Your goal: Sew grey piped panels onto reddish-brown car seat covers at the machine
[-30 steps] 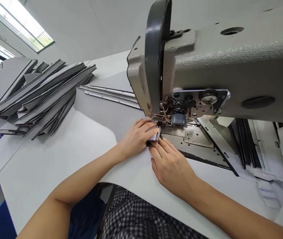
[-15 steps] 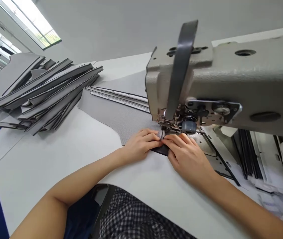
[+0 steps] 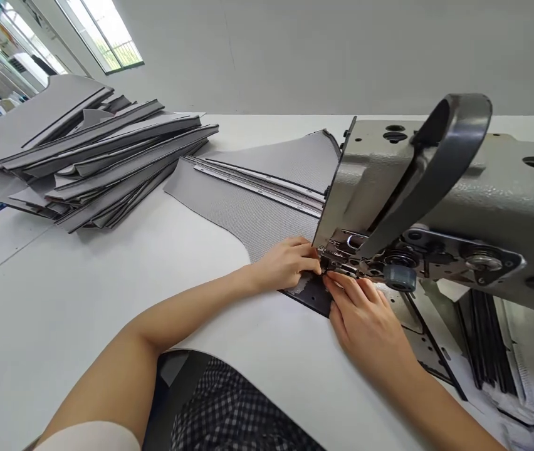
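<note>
My left hand [image 3: 288, 264] rests with curled fingers on the near edge of a grey perforated panel [image 3: 243, 210], its fingertips right at the presser foot [image 3: 337, 263] of a grey industrial sewing machine [image 3: 440, 200]. My right hand [image 3: 365, 316] lies just right of it, with its fingers pinched at the same spot under the machine head. A dark plate [image 3: 311, 294] shows between the two hands. What the fingertips pinch is hidden by the machine and too small to name.
A big stack of grey panels with black edging [image 3: 93, 156] lies at the far left of the white table [image 3: 83, 282]. Dark strips and white labels [image 3: 497, 338] lie behind the machine at the right. Windows are at the upper left.
The view has swung so the machine head now sits further right. My right hand has moved up to the presser foot beside my left, and the small grey piece it held is out of sight.
</note>
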Demonstrator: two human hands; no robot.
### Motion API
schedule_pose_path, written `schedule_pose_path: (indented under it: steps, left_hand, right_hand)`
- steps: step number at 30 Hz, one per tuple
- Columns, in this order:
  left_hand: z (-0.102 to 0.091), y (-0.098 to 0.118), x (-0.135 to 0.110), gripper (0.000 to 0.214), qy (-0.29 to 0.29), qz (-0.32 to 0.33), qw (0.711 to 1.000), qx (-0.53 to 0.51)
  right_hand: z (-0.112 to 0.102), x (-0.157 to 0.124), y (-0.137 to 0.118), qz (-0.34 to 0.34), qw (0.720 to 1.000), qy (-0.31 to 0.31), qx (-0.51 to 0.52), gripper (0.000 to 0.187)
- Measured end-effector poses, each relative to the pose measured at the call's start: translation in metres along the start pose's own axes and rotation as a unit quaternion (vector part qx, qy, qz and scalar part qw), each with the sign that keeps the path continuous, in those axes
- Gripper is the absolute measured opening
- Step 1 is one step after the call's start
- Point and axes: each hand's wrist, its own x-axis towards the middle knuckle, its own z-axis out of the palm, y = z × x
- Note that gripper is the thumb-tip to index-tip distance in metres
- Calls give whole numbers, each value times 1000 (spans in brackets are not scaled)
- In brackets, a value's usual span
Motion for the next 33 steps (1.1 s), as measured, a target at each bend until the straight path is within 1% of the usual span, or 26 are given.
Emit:
schedule_pose_path:
  steps: [4,7,9,11,12,14,15,16,17,18,19,20,21,23,25,27,30,31,33]
  left_hand:
    - [3,0,-1,35,19,12,1000,-5]
    - [6,5,-5,34,28,18,999,-14]
    - [2,10,-7,35,24,14,999,-18]
    - [-10,10,-6,35,-1,17,999,-34]
    - [-19,6,-3,33,-29,29,998,-52]
    - [-42,-12,5,28,-88,58,991,-82]
    - [-54,-25,10,25,-97,56,991,-77]
    - [-65,-41,15,25,-86,33,994,-53]
    - [-73,-58,18,27,-60,-13,998,-9]
    - [-78,-74,20,32,-32,-73,996,42]
    - [-80,-89,21,40,-13,-131,988,86]
    - [-78,-101,19,49,-8,-178,977,117]
    - [-75,-110,15,57,-13,-210,968,135]
    - [-63,-118,4,65,-22,-241,959,144]
    - [-53,-113,-9,67,-12,-267,951,153]
    - [-47,-98,-24,69,2,-305,938,167]
    - [-44,-62,-53,69,23,-362,913,187]
    - [-45,-47,-67,70,28,-378,905,192]
    - [-49,-14,-103,70,32,-403,892,202]
  right_hand:
    - [2,-2,1,-5,1000,-3,4,35]
    - [4,-4,3,-19,1000,0,8,34]
    - [4,-6,4,-24,1000,4,12,33]
    - [5,-7,4,-25,999,6,18,32]
    - [5,-8,5,-25,999,5,22,32]
    - [7,-9,6,-24,999,4,32,33]
    - [8,-10,6,-24,999,5,36,33]
    - [9,-10,6,-23,999,9,37,33]
    - [10,-11,6,-22,999,14,38,33]
    - [10,-11,7,-22,999,19,39,33]
    - [11,-11,7,-23,999,25,40,33]
    - [10,-11,7,-23,998,29,41,33]
    - [10,-11,8,-23,998,34,45,33]
    - [9,-11,9,-25,997,42,60,31]
    - [8,-11,10,-25,995,50,88,28]
    - [7,-11,10,-22,991,53,124,24]
    - [3,-12,10,4,983,38,177,20]
    - [1,-13,10,20,981,27,193,19]
    - [-4,-17,10,64,972,11,226,16]
